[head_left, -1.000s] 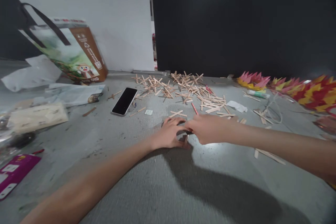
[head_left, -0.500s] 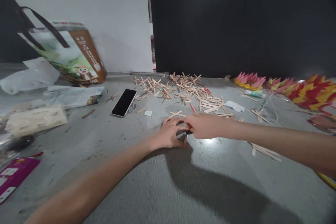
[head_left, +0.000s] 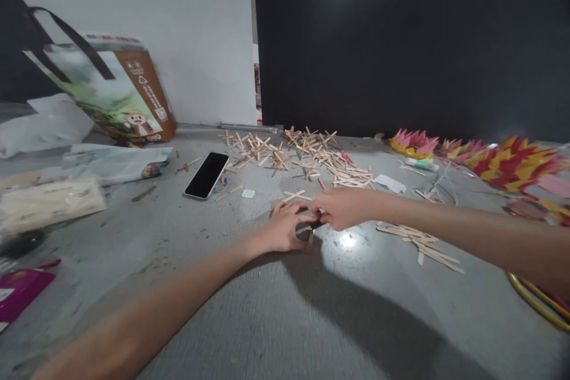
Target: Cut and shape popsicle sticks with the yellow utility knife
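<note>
My left hand (head_left: 285, 227) lies on the grey floor, its fingers pressing down a small wooden stick piece (head_left: 310, 236) that is mostly hidden under it. My right hand (head_left: 342, 208) meets it from the right, its fingertips pinched on a small dark tool (head_left: 316, 225) whose tip touches the piece. Just beyond the hands lies a glued stick cross (head_left: 297, 196). Farther back spreads a pile of wooden stick crosses (head_left: 303, 151). To the right of my right forearm is a loose bunch of plain sticks (head_left: 418, 240).
A black phone (head_left: 206, 174) lies face up at centre left. A paper bag with dark straps (head_left: 120, 92) leans at the back left, with plastic packets (head_left: 48, 202) before it. Pink, red and yellow paper flowers (head_left: 499, 157) line the right. A black panel stands behind.
The camera has shifted slightly, so the scene sits a little to the left. My hands stay together at the same spot, and the dark tool shows more clearly now.
</note>
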Demonstrator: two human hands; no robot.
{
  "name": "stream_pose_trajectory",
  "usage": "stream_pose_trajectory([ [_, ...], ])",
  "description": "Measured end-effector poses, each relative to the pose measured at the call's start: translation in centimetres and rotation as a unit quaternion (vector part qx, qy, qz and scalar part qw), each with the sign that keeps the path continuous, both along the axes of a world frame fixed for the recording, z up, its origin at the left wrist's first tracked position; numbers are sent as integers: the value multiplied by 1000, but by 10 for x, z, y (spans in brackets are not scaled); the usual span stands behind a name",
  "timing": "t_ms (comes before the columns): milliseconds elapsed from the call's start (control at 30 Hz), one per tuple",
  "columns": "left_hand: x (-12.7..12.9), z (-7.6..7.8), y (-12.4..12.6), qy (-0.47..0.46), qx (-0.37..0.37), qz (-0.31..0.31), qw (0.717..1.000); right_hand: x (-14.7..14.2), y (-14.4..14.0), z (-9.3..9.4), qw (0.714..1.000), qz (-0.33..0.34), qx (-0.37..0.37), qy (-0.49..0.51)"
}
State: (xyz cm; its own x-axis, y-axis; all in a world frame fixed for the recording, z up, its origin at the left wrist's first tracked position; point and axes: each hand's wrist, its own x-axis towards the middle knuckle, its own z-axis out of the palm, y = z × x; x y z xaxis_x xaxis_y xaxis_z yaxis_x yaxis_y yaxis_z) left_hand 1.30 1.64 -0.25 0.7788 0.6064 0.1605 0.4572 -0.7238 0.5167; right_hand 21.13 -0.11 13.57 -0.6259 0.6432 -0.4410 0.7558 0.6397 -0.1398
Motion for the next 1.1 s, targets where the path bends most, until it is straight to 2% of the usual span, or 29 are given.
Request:
stream_pose_trajectory([
  [167,2,-1,-1,-11,12,0,1000,-6,-6,-6,996,-89,4,3],
  [300,2,-2,-1,-6,12,6,1000,-5,-14,-13,995,-97,32,14],
  [400,0,-3,-1,-11,13,5,1000,-1,-16,-17,996,-70,60,-6],
  [600,-2,-3,-2,-6,20,5,1000,3,-9,-12,999,2,38,-2],
  [800,-3,0,-2,-5,22,-6,1000,2,-8,-7,989,118,88,-30],
  [900,-3,-2,-2,-13,28,-5,1000,3,-8,-9,986,131,97,-24],
  [1000,-2,-5,-1,-18,28,-2,999,5,-7,-5,995,85,59,-2],
  [1100,-3,-5,-1,-17,18,-1,1000,8,-1,7,999,25,-43,4],
])
